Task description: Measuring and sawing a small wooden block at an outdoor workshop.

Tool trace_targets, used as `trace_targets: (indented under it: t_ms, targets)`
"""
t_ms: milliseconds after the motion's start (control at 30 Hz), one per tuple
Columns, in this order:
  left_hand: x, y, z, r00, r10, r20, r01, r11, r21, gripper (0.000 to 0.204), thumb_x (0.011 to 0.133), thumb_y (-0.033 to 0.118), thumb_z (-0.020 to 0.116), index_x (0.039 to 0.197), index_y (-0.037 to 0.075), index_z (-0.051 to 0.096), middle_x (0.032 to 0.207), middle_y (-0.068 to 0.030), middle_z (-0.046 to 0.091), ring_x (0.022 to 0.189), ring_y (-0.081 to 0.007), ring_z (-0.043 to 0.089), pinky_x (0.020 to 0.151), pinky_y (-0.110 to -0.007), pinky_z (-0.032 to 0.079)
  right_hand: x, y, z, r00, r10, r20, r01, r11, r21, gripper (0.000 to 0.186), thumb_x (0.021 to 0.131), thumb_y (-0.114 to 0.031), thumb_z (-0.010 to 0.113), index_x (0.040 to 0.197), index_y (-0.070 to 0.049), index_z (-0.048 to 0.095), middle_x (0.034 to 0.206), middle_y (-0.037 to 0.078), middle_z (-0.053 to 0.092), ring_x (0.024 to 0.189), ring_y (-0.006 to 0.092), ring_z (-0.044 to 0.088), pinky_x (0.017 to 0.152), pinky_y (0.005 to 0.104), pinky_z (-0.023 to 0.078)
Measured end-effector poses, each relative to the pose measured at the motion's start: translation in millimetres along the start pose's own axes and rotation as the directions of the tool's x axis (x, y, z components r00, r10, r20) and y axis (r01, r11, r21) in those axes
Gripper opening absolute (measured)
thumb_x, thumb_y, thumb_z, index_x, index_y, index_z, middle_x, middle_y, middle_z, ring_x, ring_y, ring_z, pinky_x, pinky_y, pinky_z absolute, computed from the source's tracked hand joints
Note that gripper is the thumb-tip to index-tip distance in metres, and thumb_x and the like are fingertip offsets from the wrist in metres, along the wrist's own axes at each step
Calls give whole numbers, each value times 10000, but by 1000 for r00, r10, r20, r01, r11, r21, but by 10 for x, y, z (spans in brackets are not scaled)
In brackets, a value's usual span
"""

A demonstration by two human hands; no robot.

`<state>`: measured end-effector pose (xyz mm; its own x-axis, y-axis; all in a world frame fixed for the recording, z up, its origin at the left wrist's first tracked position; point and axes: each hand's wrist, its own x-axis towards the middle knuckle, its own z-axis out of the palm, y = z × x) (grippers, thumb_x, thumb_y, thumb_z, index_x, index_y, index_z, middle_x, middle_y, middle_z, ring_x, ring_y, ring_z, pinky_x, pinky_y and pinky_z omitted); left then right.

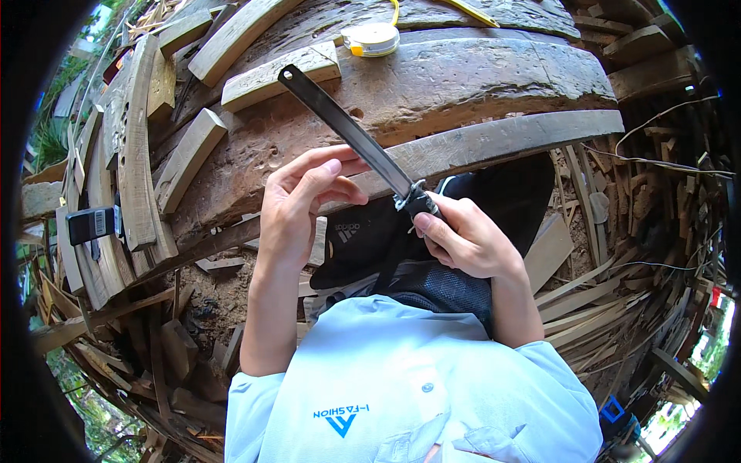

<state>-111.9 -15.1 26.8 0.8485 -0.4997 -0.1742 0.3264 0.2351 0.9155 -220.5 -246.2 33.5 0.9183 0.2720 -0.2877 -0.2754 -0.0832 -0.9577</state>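
Note:
My right hand (467,239) grips the dark wrapped handle (417,203) of a flat metal blade (347,127), which looks like a hacksaw blade. The blade slants up and to the left, with a round hole near its far end. Frayed silvery and dark wrapping shows where blade and handle meet. Beside the blade, my left hand (305,197) is raised with its fingers loosely bent and apart. Its fingertips reach close to the blade's lower half, partly behind it; whether they touch it I cannot tell.
A heavy worn wooden bench (471,85) spans the far side. On it lie a yellow-and-white tape measure (370,38), a short wood block (282,76) and several cut pieces. A small black box (91,225) sits at left. Thin wood strips (617,309) pile up at right.

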Motion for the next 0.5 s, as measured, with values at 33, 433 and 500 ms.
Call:
trace_targets:
  t_ms: [33, 433, 500]
  targets:
    - [1, -10, 3, 1000, 2, -15, -2, 1000, -3, 346, 992, 201, 633, 1212, -56, 704, 1092, -219, 758, 790, -211, 747, 786, -338, 618, 10, 8, 0, 1000, -5, -5, 5, 1000, 2, 282, 1097, -233, 541, 904, -27, 543, 584, -1, 492, 530, 92, 446, 510, 289, 381]
    - [28, -126, 158, 997, 10, -78, -5, 998, 63, 182, 887, 86, 828, 1031, 17, 743, 870, -10, 722, 674, -27, 559, 592, -193, 423, 5, 35, 1, 1000, -13, -7, 13, 993, -114, 231, 1082, -224, 554, 973, -20, 566, 579, 103, 505, 501, 219, 496, 522, 358, 401]
    - [16, -81, 209, 992, 24, -123, -7, 990, 144, 94, 919, 48, 768, 999, 22, 726, 833, -18, 701, 621, -49, 524, 576, -221, 412, 6, 38, 10, 999, -39, -18, 36, 987, -154, 233, 1078, -235, 559, 994, -17, 573, 586, 142, 517, 505, 269, 530, 528, 382, 411]
